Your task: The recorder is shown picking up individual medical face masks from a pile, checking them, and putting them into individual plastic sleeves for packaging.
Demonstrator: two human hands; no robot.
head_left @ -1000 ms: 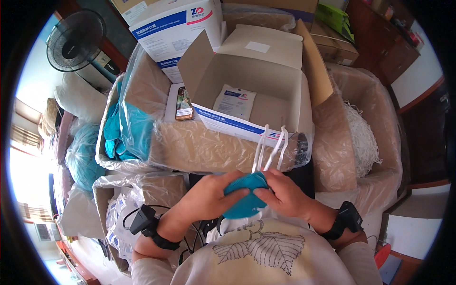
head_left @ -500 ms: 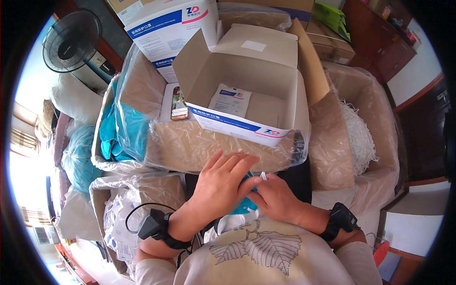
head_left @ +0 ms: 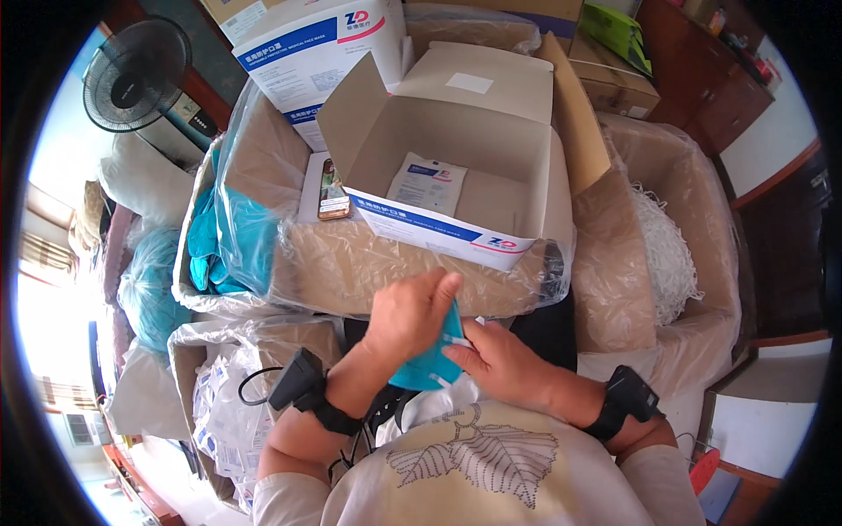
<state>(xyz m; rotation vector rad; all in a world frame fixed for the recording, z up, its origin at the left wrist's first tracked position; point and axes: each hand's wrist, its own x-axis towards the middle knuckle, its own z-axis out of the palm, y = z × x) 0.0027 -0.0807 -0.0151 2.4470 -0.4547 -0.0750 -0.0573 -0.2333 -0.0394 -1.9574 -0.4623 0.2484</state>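
Close to my body, a teal face mask (head_left: 423,372) with small white strips on it is between my two hands. My left hand (head_left: 409,314) is curled over its upper part, thumb pointing up and fingers mostly turned out of sight. The right hand (head_left: 504,358) pinches the mask's right edge, its thumb lying next to a white strip. Beyond both hands stands an opened white carton (head_left: 438,230), flaps raised, holding a flat white-and-blue packet (head_left: 427,186).
On the left are a plastic-lined box of teal masks (head_left: 203,250) and a box of clear packets (head_left: 230,399). White elastic loops (head_left: 662,254) fill a lined box on the right. A phone (head_left: 333,188) lies beside the carton; a fan (head_left: 136,77) stands far left.
My left hand has gone from spread fingers to a curled grip. More of the teal mask now shows below it. The right hand keeps its hold.
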